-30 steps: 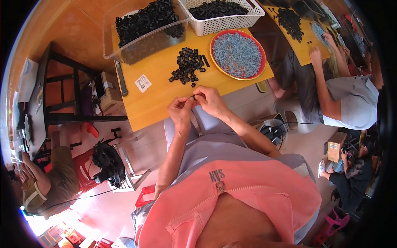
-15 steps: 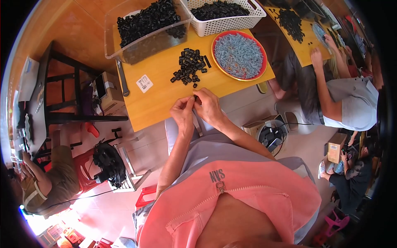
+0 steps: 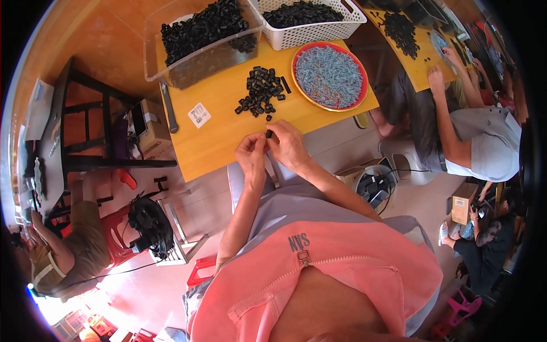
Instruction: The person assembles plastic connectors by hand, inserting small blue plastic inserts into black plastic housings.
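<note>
At the table's front edge my two hands are close together, fingertips nearly meeting. Between the fingers of my right hand (image 3: 289, 147) is a small black cylindrical piece (image 3: 269, 134). My left hand (image 3: 250, 155) is closed in a pinch beside it; whatever lies in its fingertips is too small to make out. Just beyond, similar black pieces (image 3: 261, 94) lie in a loose pile on the yellow table (image 3: 222, 137), one of them apart near my right fingers. A short black strip (image 3: 286, 85) lies right of the pile.
A round red tray (image 3: 294, 73) of small grey-blue parts stands at right. Behind are a clear bin (image 3: 165, 75) and a white basket (image 3: 313, 35), both holding black pieces. A white label (image 3: 199, 115) and a dark long-handled tool (image 3: 169, 108) lie left. Co-workers sit on both sides.
The black piece shows more fully in my right fingers now. My left fingertips have drawn slightly away from it. The pile and containers are unchanged.
</note>
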`<state>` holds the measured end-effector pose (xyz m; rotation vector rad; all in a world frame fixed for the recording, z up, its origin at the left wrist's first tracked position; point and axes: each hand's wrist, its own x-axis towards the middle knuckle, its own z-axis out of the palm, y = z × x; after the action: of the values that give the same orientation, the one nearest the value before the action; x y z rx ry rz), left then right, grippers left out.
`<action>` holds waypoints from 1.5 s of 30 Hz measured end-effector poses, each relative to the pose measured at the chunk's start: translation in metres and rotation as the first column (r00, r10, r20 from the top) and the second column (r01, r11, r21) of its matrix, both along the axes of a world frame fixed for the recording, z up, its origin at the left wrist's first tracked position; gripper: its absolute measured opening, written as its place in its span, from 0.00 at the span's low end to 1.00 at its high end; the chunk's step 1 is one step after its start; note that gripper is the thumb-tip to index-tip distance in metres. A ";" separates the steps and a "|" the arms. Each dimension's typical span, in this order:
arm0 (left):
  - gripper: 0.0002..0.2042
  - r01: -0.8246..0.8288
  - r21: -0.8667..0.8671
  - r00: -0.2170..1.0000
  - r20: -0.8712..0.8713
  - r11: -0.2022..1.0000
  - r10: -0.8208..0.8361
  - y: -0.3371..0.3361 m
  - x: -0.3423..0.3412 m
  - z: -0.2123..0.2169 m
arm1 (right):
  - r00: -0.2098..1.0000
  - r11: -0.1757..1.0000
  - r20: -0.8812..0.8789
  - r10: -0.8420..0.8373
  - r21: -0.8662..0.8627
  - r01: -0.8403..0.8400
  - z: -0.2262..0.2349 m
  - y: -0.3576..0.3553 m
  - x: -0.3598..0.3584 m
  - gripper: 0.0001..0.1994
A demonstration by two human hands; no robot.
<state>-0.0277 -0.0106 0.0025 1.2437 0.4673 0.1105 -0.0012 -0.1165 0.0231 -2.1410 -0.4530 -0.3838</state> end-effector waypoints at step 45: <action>0.08 -0.013 0.549 0.990 0.127 0.836 -0.068 0.042 0.043 0.007 | 0.934 0.932 -0.311 -0.176 0.252 0.260 -0.010 -0.132 0.095 0.05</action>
<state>0.0153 0.0317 0.0096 1.7965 0.2979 0.3251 0.0936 -0.2484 0.0135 -1.9217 0.0121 -0.2426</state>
